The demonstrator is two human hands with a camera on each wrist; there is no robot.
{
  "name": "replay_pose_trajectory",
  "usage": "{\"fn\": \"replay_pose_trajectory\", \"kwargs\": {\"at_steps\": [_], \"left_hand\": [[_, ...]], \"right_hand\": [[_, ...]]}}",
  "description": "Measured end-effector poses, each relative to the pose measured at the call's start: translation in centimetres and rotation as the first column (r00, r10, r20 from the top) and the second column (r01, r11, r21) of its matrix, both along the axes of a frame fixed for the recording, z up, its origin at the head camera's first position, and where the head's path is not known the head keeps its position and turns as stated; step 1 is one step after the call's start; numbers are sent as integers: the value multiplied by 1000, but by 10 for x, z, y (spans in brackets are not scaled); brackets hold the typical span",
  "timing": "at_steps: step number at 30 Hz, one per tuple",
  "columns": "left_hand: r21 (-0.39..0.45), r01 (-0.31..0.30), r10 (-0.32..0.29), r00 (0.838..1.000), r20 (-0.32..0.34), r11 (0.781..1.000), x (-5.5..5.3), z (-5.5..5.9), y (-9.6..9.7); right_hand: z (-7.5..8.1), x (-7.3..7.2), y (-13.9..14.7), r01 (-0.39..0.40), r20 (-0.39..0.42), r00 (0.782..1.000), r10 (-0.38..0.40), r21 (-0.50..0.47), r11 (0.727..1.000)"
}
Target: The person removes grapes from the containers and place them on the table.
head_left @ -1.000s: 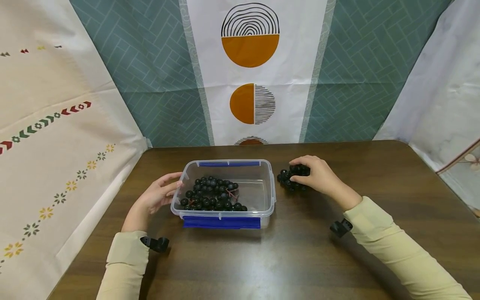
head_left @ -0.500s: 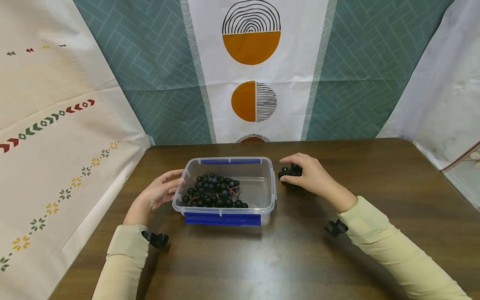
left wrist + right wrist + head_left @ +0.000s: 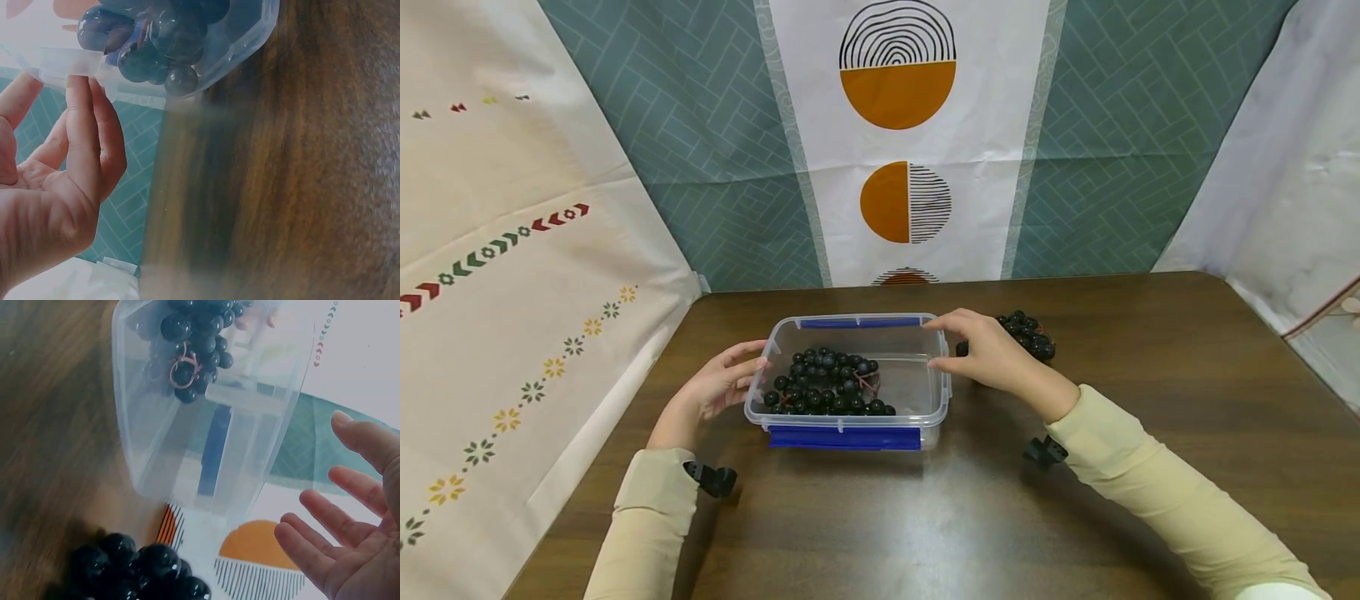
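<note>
A clear plastic food container (image 3: 913, 387) with blue side latches stands on the table, lid off. Bunches of dark grapes (image 3: 823, 383) with reddish stems fill its left part. My left hand (image 3: 722, 383) is at its left end; in the left wrist view the extended fingers (image 3: 81, 131) touch the wall just under the rim. At the right end my right hand (image 3: 985, 350) hovers with thumb and fingers spread and nothing between them, fingertips overlapping the rim. Another bunch of dark grapes (image 3: 1028, 335) lies on the table behind that hand, partly hidden by it.
The brown wooden table (image 3: 850, 525) ends at its back edge against a patterned curtain (image 3: 730, 150). A cream embroidered cloth (image 3: 527, 275) hangs at the left, a whitish one (image 3: 1277, 183) at the right. Small black cameras (image 3: 711, 480) sit on both wrists.
My right hand has moved left from over the loose grape bunch to the container's right rim, uncovering more of the bunch. The left hand and the container keep their places.
</note>
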State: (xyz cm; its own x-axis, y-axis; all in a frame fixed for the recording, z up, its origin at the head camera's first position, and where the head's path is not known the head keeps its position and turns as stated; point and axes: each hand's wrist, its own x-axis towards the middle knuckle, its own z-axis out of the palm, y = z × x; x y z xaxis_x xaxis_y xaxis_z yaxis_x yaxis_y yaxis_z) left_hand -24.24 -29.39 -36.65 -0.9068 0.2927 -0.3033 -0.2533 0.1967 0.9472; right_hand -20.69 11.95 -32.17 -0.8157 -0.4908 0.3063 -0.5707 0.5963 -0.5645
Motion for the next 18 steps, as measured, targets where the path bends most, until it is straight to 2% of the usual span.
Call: {"fn": "replay_pose_trajectory", "kwargs": {"at_steps": [6, 18], "left_hand": [[6, 4, -4, 1000, 9, 1000, -2, 0, 0], [-8, -7, 7, 1000, 8, 1000, -2, -1, 1]], "right_hand": [[2, -1, -11, -23, -3, 1000, 23, 16, 1000], [3, -3, -37, -59, 85, 995, 53, 61, 996]]}}
